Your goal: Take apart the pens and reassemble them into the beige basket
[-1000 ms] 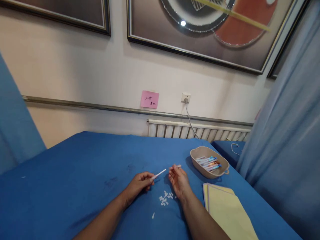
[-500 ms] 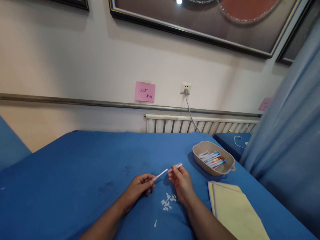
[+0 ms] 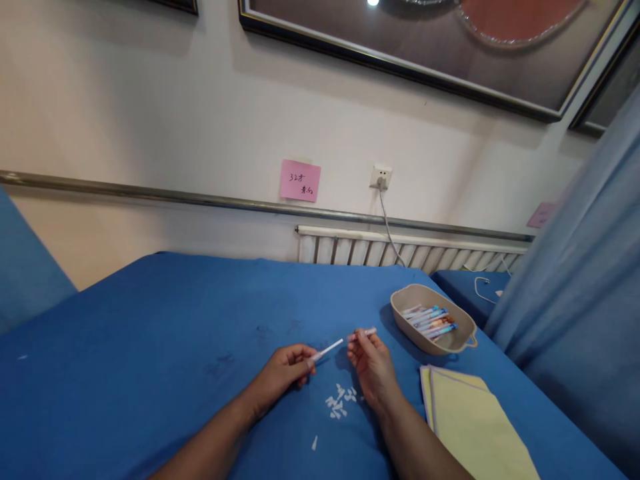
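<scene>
My left hand [image 3: 293, 365] is closed in a pinch on a slim white pen part [image 3: 330, 349], whose thin end points up to the right. Facing it, my right hand [image 3: 373, 365] grips a pale pinkish pen barrel [image 3: 370, 331] between thumb and fingers. A small gap separates the two parts. Below and between the hands, several small white cone-shaped pieces [image 3: 338, 404] lie in a loose cluster on the blue sheet [image 3: 165, 347]. One more white cone [image 3: 315, 443] lies apart, nearer to me.
A beige plastic basket [image 3: 463, 317] holding several pens [image 3: 430, 321] stands right of my right hand. Folded yellow cloths [image 3: 475, 420] lie beside my right forearm. Behind the bed are a radiator [image 3: 370, 247], a metal rail and a plugged-in cable. A blue curtain [image 3: 575, 253] hangs at right.
My view has shifted slightly, so the scene sits a little further right. Both hands keep their holds, and the gap between the two parts looks slightly wider.
</scene>
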Tool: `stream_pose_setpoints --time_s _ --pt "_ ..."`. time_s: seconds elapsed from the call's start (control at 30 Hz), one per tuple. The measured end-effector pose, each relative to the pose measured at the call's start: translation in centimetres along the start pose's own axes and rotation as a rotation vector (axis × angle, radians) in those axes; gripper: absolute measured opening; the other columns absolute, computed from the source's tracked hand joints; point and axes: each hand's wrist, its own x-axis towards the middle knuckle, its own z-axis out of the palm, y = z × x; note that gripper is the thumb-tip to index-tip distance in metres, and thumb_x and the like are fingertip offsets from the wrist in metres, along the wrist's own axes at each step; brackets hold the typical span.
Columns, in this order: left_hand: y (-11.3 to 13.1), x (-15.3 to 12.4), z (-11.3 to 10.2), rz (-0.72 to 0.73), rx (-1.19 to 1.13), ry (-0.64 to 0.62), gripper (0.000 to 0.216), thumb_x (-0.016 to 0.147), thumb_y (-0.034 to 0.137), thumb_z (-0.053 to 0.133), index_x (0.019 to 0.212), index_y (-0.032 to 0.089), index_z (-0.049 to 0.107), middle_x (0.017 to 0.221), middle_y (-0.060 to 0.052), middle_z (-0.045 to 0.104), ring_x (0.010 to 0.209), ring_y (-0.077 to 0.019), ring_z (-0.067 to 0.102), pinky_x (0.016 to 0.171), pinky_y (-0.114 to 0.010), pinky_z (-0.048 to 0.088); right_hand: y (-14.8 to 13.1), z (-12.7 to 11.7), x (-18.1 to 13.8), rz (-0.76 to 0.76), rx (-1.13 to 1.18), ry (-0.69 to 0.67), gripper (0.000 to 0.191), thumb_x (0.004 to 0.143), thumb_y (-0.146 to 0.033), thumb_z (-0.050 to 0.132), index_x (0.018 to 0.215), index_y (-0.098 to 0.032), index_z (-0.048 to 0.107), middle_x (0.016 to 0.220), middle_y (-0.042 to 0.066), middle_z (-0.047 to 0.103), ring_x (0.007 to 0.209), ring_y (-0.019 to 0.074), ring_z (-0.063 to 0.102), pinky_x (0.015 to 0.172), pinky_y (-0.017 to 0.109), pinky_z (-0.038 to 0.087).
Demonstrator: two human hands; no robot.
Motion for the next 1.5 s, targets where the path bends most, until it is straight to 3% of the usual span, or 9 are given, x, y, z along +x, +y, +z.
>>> stream_pose_setpoints --time_s 0.4,0.9,1.2,1.43,1.5 --pt "-0.1 -0.1 0.2 0.016 0.037 -0.014 0.034 0.067 0.04 0.066 0.089 0.014 0.066 0.064 0.001 0.06 0.048 -0.0076 0.045 0.048 -0.02 0.034 1.4 0.6 -1.2 -0.082 -0.341 -0.175 0.029 0.066 -0.04 0.073 0.078 -0.016 0.061 0.072 0.001 0.065 0.057 0.0105 0.059 0.054 0.021 0.046" --pt "-0.5 -0.6 -0.3 -0.021 -0.087 -0.115 0.037 0.072 0.044 0.064 0.091 0.013 0.065 0.06 0.0 0.06 0.043 -0.0067 0.045 0.044 -0.019 0.031 1.1 0.8 -1.9 0.031 -0.222 -0.18 0.032 0.064 -0.037 0.076 0.082 -0.016 0.06 0.077 0.003 0.067 0.062 0.0117 0.062 0.055 0.021 0.048" --pt "-0.5 -0.5 0.7 0.027 -0.036 -0.049 0.033 0.067 0.04 0.069 0.086 0.014 0.066 0.062 0.0 0.061 0.049 -0.0082 0.048 0.049 -0.02 0.035 1.0 0.9 -2.0 0.011 -0.279 -0.145 0.035 0.061 -0.041 0.077 0.078 -0.015 0.06 0.073 0.003 0.067 0.059 0.0126 0.061 0.053 0.022 0.047" --pt "-0.6 -0.4 1.4 0.18 0.07 0.087 0.03 0.068 0.037 0.068 0.088 0.014 0.068 0.072 -0.001 0.065 0.063 -0.0118 0.054 0.059 -0.022 0.04 1.3 0.7 -2.1 0.03 -0.276 -0.142 0.034 0.065 -0.042 0.074 0.082 -0.016 0.059 0.079 0.004 0.069 0.062 0.013 0.064 0.053 0.021 0.048" --pt "-0.5 -0.4 1.7 0.169 0.022 0.136 0.037 0.068 0.04 0.067 0.095 0.015 0.065 0.071 -0.001 0.065 0.059 -0.0112 0.054 0.055 -0.022 0.04 1.3 0.6 -2.0 0.045 -0.234 -0.131 0.034 0.066 -0.041 0.074 0.084 -0.017 0.058 0.08 0.004 0.069 0.064 0.0134 0.065 0.053 0.021 0.049"
